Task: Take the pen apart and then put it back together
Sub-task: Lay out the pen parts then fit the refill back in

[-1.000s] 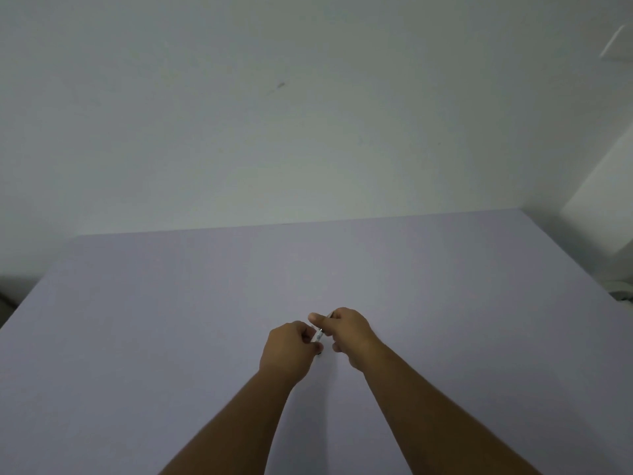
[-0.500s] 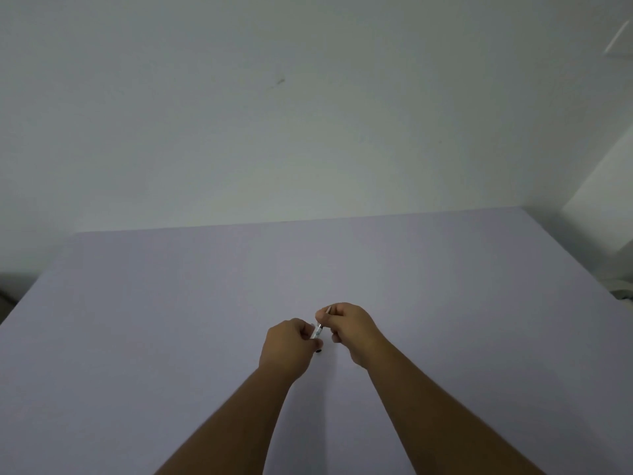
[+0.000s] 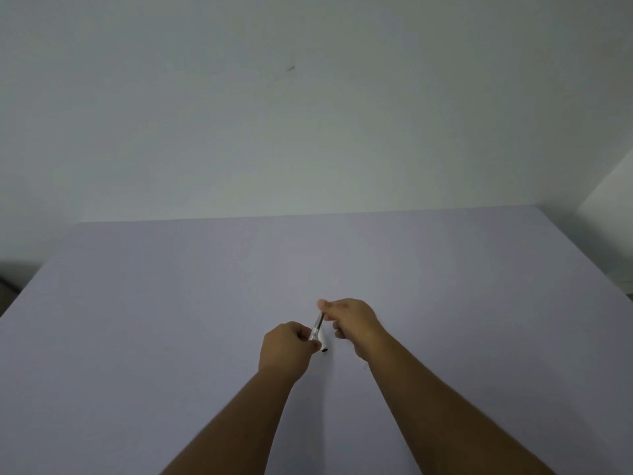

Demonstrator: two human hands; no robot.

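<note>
A slim pen point(image 3: 317, 326) with a clear barrel and a dark upper section is held between both hands, tilted up to the right, over the middle of the pale lilac table point(image 3: 171, 303). My left hand point(image 3: 286, 349) grips its lower end. My right hand point(image 3: 352, 322) pinches its upper end between thumb and fingers. A small white piece with a dark end point(image 3: 323, 343), apparently a pen part, lies on the table just below the pen, between the hands. Which part it is I cannot tell.
The table's far edge meets a plain white wall point(image 3: 308, 114). At the right, the table edge drops off beside a white corner point(image 3: 609, 207). A dark gap shows past the left edge point(image 3: 13, 279).
My right hand has moved up and away from the left, so more of the pen shows between them. The white piece on the table has come into view.
</note>
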